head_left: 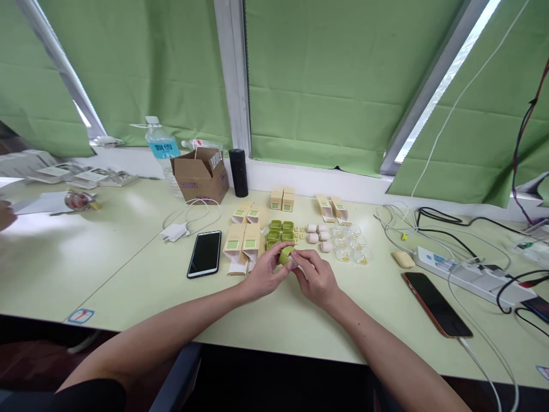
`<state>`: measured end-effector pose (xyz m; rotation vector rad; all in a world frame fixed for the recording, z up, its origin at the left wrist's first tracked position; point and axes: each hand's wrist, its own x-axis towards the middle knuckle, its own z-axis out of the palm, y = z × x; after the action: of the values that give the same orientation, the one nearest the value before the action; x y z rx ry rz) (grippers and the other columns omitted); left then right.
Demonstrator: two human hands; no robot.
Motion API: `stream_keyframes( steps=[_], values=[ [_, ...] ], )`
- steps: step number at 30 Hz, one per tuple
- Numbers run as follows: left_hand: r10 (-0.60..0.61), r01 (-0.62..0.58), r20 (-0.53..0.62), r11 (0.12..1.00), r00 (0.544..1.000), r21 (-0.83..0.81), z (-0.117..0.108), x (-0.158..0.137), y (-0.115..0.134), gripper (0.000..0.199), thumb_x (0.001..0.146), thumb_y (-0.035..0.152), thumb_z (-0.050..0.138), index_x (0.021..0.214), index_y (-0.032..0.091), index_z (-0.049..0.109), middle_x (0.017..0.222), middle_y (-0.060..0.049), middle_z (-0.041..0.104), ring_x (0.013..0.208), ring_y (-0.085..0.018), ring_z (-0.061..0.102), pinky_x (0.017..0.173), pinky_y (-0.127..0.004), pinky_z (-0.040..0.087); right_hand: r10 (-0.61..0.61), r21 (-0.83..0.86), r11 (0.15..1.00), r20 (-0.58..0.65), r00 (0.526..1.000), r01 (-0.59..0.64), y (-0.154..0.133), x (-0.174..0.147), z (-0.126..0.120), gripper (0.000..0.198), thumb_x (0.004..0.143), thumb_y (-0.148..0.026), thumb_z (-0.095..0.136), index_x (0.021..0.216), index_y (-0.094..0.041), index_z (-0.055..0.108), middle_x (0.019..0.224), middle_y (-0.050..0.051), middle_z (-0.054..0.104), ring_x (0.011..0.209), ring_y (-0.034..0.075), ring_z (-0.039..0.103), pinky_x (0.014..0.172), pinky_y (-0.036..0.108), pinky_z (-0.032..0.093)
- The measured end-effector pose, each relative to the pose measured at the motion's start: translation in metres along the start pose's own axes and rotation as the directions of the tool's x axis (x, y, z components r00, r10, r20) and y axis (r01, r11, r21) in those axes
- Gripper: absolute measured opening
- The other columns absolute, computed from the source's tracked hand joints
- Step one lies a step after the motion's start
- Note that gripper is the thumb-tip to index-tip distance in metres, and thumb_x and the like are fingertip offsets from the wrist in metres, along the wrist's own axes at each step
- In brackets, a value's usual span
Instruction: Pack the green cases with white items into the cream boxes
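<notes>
In front of me, above the table, my left hand [266, 273] grips a small olive-green cup-like piece [285, 255]. My right hand [318, 280] closes on the same piece from the right, fingertips pressed to its side. A pale bit shows by the right fingertips, too small to name. Just beyond are rows of matching green square cups [274, 235], partly hidden by my left hand. Tiny yellow pieces [302, 229], several pale pink rounded pieces [313, 238] and clear plastic covers [343, 242] lie right of them.
Small kraft boxes [234, 241] stand left and behind. A black phone [205, 254], a brown carton [201, 177], a water bottle [160, 143] and a black cylinder [238, 173] are left. Another phone [437, 303], a power strip [467, 276] and cables lie right. Another person's hand [6, 215] shows far left.
</notes>
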<state>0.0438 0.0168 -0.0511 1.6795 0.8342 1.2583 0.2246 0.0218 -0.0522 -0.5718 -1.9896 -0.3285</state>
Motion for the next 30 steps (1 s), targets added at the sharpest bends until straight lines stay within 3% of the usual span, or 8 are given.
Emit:
stream_keyframes(
  steps=[6, 9, 14, 19, 27, 30],
  values=[
    [0.097, -0.084, -0.084, 0.986, 0.992, 0.148, 0.001, -0.002, -0.006, 0.043, 0.092, 0.028, 0.064, 0.134, 0.020, 0.060, 0.130, -0.013, 0.064, 0.122, -0.026, 0.063, 0.102, -0.039, 0.057, -0.055, -0.058, 0.997, -0.040, 0.998, 0.053, -0.002, 0.003, 0.003, 0.050, 0.097, -0.008, 0.058, 0.146, -0.017, 0.050, 0.107, 0.014, 0.072, 0.095, 0.022, 0.074, 0.071, 0.030, 0.065],
    [0.099, -0.087, -0.084, 0.986, 0.991, 0.141, 0.002, -0.004, -0.005, 0.045, 0.092, 0.029, 0.063, 0.136, 0.020, 0.060, 0.134, -0.014, 0.063, 0.124, -0.027, 0.063, 0.101, -0.039, 0.056, -0.034, -0.049, 0.998, -0.076, 0.997, 0.030, -0.004, 0.004, 0.003, 0.050, 0.097, -0.011, 0.059, 0.146, -0.016, 0.050, 0.108, 0.015, 0.072, 0.099, 0.024, 0.074, 0.076, 0.033, 0.066],
    [0.035, -0.037, -0.032, 0.997, 0.999, -0.065, 0.004, -0.005, -0.003, 0.048, 0.097, 0.038, 0.062, 0.140, 0.017, 0.056, 0.138, -0.016, 0.063, 0.129, -0.029, 0.061, 0.111, -0.043, 0.050, -0.016, -0.010, 1.000, -0.050, 0.999, 0.015, -0.004, 0.004, 0.001, 0.042, 0.098, -0.017, 0.061, 0.139, -0.017, 0.054, 0.107, 0.014, 0.072, 0.100, 0.025, 0.074, 0.079, 0.035, 0.066],
    [-0.016, 0.020, 0.032, 0.990, 0.999, -0.140, 0.002, -0.003, 0.005, 0.052, 0.098, 0.046, 0.061, 0.142, 0.018, 0.055, 0.140, -0.015, 0.062, 0.137, -0.030, 0.055, 0.118, -0.045, 0.044, -0.009, -0.018, 1.000, -0.062, 0.998, 0.008, -0.001, 0.002, 0.001, 0.039, 0.097, -0.014, 0.062, 0.136, -0.017, 0.057, 0.107, 0.015, 0.072, 0.097, 0.023, 0.074, 0.078, 0.034, 0.066],
    [-0.076, 0.076, 0.023, 0.997, 0.997, -0.026, 0.000, 0.005, 0.017, 0.052, 0.096, 0.047, 0.064, 0.138, 0.017, 0.058, 0.117, -0.012, 0.071, 0.126, -0.029, 0.062, 0.111, -0.045, 0.049, 0.014, -0.048, 0.999, -0.059, 0.998, -0.017, 0.002, 0.001, 0.002, 0.039, 0.099, -0.014, 0.059, 0.137, -0.017, 0.057, 0.106, 0.015, 0.071, 0.098, 0.023, 0.073, 0.077, 0.035, 0.066],
    [-0.115, 0.115, 0.006, 0.993, 0.993, 0.028, 0.003, 0.013, 0.024, 0.050, 0.094, 0.044, 0.066, 0.135, 0.017, 0.061, 0.119, -0.012, 0.071, 0.118, -0.028, 0.065, 0.105, -0.043, 0.053, 0.020, -0.037, 0.999, -0.077, 0.997, -0.023, 0.004, 0.003, 0.000, 0.039, 0.098, -0.014, 0.059, 0.137, -0.017, 0.057, 0.108, 0.016, 0.069, 0.097, 0.023, 0.073, 0.075, 0.034, 0.066]
  ],
)
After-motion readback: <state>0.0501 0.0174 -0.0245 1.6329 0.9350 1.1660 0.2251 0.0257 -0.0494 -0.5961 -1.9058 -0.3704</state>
